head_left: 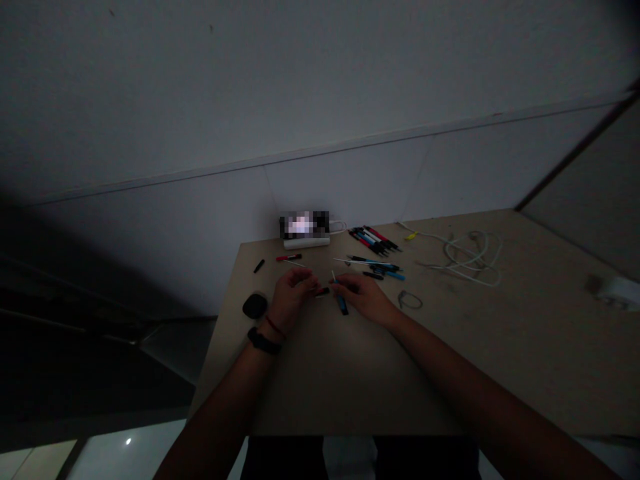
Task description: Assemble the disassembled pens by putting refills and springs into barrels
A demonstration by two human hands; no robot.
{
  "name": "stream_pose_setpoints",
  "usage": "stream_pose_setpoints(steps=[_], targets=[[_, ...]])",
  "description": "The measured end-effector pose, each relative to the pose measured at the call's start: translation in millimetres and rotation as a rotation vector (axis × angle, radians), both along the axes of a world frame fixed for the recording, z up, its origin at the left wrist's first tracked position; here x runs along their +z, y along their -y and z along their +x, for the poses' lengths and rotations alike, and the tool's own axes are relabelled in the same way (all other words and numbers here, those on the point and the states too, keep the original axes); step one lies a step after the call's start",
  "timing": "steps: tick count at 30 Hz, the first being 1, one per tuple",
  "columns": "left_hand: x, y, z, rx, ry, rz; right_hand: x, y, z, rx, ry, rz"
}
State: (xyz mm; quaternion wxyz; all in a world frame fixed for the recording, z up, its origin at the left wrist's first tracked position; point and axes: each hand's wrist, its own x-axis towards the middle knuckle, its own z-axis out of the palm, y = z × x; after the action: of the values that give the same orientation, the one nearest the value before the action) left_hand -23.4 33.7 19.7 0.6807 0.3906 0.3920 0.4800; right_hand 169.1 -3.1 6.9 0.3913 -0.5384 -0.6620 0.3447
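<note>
My right hand [364,295] is closed on a blue pen barrel [342,305] with a dark end, which points down toward me. A thin white refill [333,274] sticks up at the same fingers; whether it sits inside the barrel I cannot tell. My left hand [294,291] is pinched just left of it, and what its fingertips hold is too small and dim to make out. A small dark pen part [325,291] shows between the two hands, close to the left fingertips. Beyond the left hand lies a red and black pen part [289,257] beside a thin pale refill [295,263].
Several assembled pens [375,240] lie at the back, with loose blue and black pen parts [383,267] nearer. A lit phone [304,225] leans on a white block [307,243]. A dark case [255,306], black piece [259,266], cable loop [410,300] and white cable [470,257] surround the hands.
</note>
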Motion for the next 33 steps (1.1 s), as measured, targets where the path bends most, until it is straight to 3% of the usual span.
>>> stream_pose_setpoints(steps=[33], targets=[[-1.2,-0.3,0.4,0.032,0.013,0.015,1.7,1.0,-1.4,0.009,0.018,0.001]])
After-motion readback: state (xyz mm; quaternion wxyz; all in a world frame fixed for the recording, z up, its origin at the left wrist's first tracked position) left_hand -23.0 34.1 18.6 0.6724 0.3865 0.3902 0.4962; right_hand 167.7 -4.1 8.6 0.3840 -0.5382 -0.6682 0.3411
